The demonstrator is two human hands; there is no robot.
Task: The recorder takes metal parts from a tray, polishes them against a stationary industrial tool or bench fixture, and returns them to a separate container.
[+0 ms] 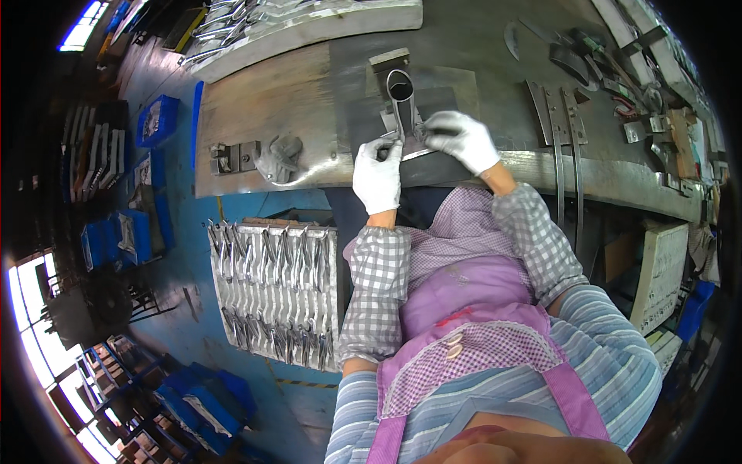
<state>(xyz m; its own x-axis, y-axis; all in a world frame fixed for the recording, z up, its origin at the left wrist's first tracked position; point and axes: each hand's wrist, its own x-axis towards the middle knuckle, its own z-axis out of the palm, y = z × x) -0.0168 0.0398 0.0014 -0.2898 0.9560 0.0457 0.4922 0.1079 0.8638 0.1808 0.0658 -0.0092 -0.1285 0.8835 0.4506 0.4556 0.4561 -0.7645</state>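
A shiny metal part with a round open ring (400,87) at its far end stands at a dark metal fixture (418,141) near the bench's front edge. My left hand (377,176), in a white glove, is closed at the near end of this part, thumb and fingers pinched on it. Just to the right of the fixture is my right hand (465,141), also gloved in white. Its fingers point left toward the fixture and are slightly smeared, so whether they grip anything is unclear.
A crumpled grey cloth (279,158) and a small metal block (235,158) lie left on the metal-topped bench (267,100). Two long-handled metal bars (565,131) and assorted tools (595,58) are at right. Below left, a rack (274,300) holds several shiny metal parts; another tray (325,27) stands behind.
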